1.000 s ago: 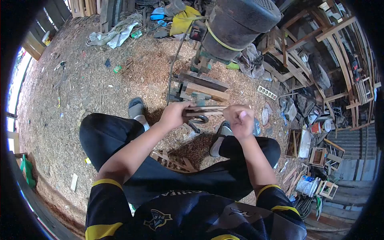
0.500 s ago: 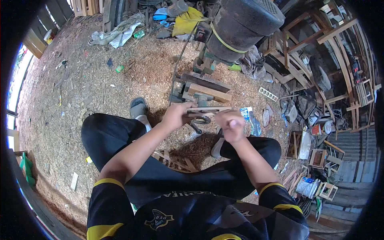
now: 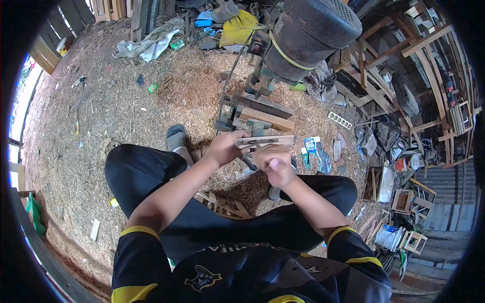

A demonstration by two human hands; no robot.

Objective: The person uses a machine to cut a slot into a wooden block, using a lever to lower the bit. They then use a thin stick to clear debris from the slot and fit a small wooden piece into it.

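Observation:
My left hand [image 3: 225, 148] is closed round the left end of a small slatted wooden piece [image 3: 273, 139], which lies level in front of me. My right hand [image 3: 275, 162] is at the near side of that piece, its fingers curled and pressed together; what they hold, if anything, is hidden. Just beyond the wooden piece, a wooden block [image 3: 268, 118] rests by a dark metal clamp or stand [image 3: 262, 107] on the ground.
A large dark drum-like machine [image 3: 313, 38] with a yellow band stands ahead. Wooden frames [image 3: 429, 65] pile up at the right. Wood shavings [image 3: 197, 70] cover the ground, with a yellow bag [image 3: 236, 29] and a blue-white packet [image 3: 311, 145] on it.
My right hand has moved left and slightly down along the wooden piece, uncovering its right end. My left hand keeps its grip, and the piece is turned to show more of its slats.

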